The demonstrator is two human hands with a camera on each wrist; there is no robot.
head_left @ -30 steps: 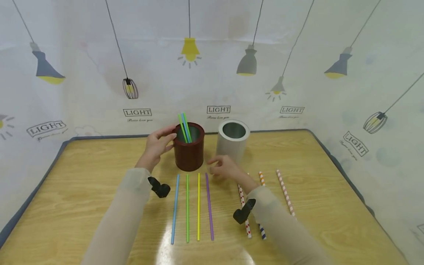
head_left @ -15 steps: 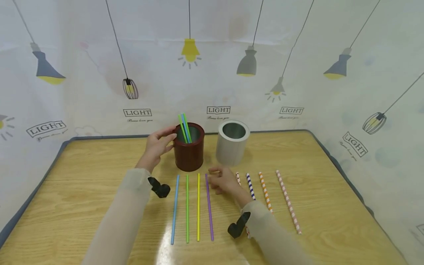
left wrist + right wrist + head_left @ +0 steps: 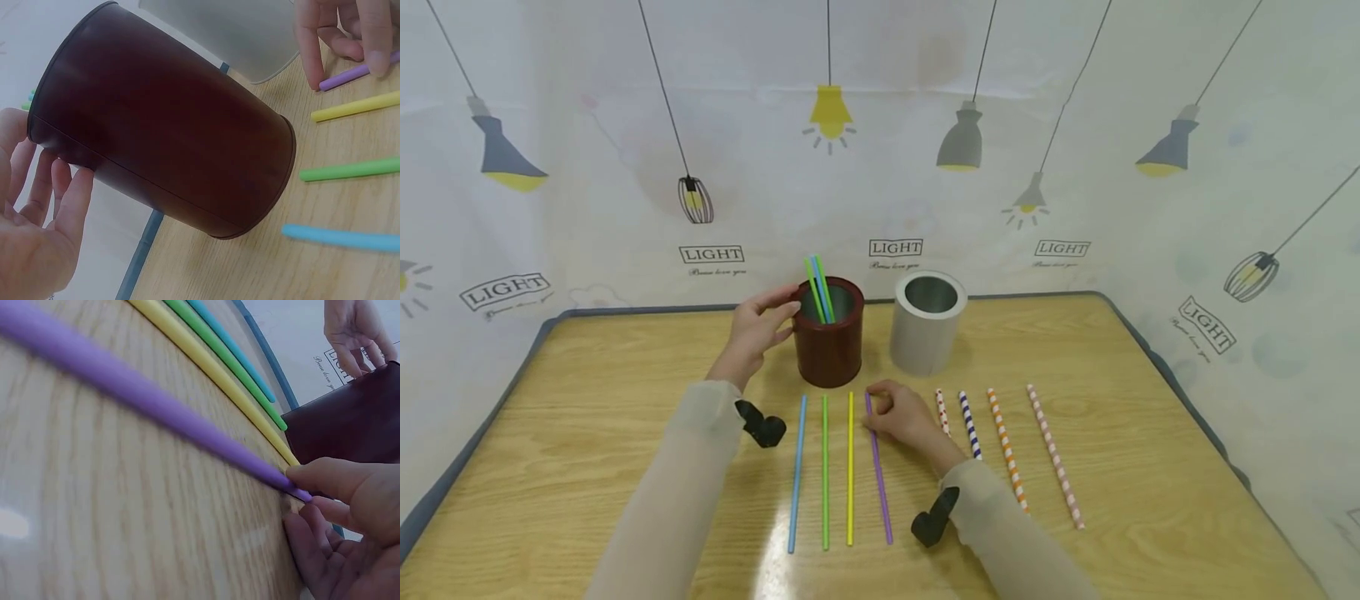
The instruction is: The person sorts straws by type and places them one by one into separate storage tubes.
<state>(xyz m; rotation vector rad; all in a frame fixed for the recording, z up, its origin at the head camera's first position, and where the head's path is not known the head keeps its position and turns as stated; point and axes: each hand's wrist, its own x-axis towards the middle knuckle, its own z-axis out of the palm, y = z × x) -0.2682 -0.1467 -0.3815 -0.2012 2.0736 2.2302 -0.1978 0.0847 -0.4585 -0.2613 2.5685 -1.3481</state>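
Note:
My right hand point(image 3: 906, 417) pinches the far end of a purple straw point(image 3: 878, 475) between thumb and forefinger. Close up in the right wrist view, that straw point(image 3: 144, 406) runs along the wood with its tip at the fingers. My left hand point(image 3: 756, 333) touches the upper left rim of a dark red cup point(image 3: 829, 354), its fingertips against the side in the left wrist view. Green and blue straws point(image 3: 817, 287) stand in this cup. Left of the purple straw lie a yellow straw point(image 3: 851, 475), a green straw point(image 3: 825, 475) and a blue straw point(image 3: 797, 475).
A white cup point(image 3: 921, 342) stands right of the red one. Patterned straws lie to the right: red-dotted point(image 3: 942, 408), blue-striped point(image 3: 968, 421), orange-striped point(image 3: 1003, 437) and pink-striped point(image 3: 1054, 454). Behind the wooden table point(image 3: 610, 417) rises a lamp-printed backdrop point(image 3: 760, 125).
My right hand has come down and nearer from beside the cups and now grips the purple straw, whose near end has shifted slightly right. The left hand stays at the red cup.

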